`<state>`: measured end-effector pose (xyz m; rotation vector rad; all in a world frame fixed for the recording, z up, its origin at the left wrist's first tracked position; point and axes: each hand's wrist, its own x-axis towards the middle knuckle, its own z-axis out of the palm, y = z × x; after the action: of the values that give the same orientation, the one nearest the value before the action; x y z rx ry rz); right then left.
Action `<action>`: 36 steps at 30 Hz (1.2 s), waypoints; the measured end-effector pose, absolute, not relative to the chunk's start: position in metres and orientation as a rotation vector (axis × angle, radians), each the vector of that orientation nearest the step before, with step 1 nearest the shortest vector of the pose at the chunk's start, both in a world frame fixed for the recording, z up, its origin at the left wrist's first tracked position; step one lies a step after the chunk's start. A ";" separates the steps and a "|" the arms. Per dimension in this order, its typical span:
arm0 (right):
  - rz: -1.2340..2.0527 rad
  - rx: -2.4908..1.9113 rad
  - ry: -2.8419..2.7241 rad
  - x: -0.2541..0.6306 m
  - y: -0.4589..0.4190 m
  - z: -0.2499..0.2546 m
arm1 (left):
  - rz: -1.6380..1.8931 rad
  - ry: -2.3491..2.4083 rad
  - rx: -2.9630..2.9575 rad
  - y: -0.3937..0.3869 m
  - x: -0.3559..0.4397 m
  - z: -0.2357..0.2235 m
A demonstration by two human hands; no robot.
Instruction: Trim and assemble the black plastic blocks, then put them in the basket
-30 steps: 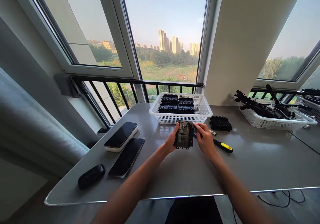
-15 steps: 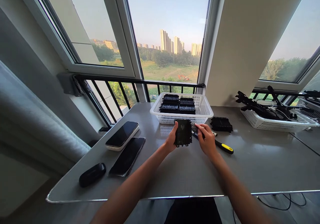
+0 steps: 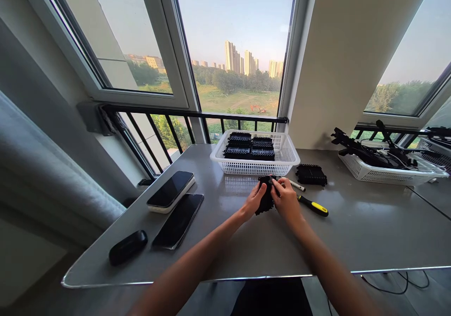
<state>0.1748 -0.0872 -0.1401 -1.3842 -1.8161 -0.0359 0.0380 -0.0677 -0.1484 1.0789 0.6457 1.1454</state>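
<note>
My left hand (image 3: 253, 201) is closed around the left side of a flat black plastic panel (image 3: 265, 204) with toothed edges, held tilted just above the table. My right hand (image 3: 284, 197) has its fingers bent against the panel's upper right edge, gripping it there; whether a small piece sits under those fingertips is hidden. To the right of that hand lies a screwdriver (image 3: 315, 206) with a black and yellow handle, its shaft covered by the hand. A white pen-like stick (image 3: 297, 185) rests just beyond it. Farther back is another black toothed panel (image 3: 311, 175).
A white plastic basket (image 3: 255, 168) at the back holds several black panels. At the right, another white basket (image 3: 384, 177) is piled with black parts and cables. On the left lie a phone on a white box (image 3: 171, 191), a dark phone (image 3: 179, 221) and a black case (image 3: 128, 248).
The panel has turned and come slightly right and down in my left hand. My right hand, apart from it before, now presses its fingers on the panel's upper edge.
</note>
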 end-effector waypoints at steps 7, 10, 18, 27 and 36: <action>-0.039 -1.667 -2.020 0.160 -0.100 -0.129 | 1.278 0.697 1.088 -0.066 0.044 -0.154; 0.016 -1.680 -2.154 0.150 -0.104 -0.129 | 1.411 0.774 0.949 -0.060 0.039 -0.147; 0.119 -1.447 -2.174 0.155 -0.100 -0.133 | 1.274 0.705 0.730 -0.056 0.024 -0.133; 0.001 -1.124 -1.606 0.169 -0.092 -0.134 | 1.238 0.623 0.820 -0.060 0.031 -0.144; -0.065 -1.449 -1.837 0.169 -0.092 -0.136 | 1.301 0.684 1.058 -0.072 0.045 -0.150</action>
<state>0.1691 -0.0919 -0.1357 -1.4487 -1.8368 -0.0653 0.0450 -0.0718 -0.1499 1.0577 0.6841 1.3013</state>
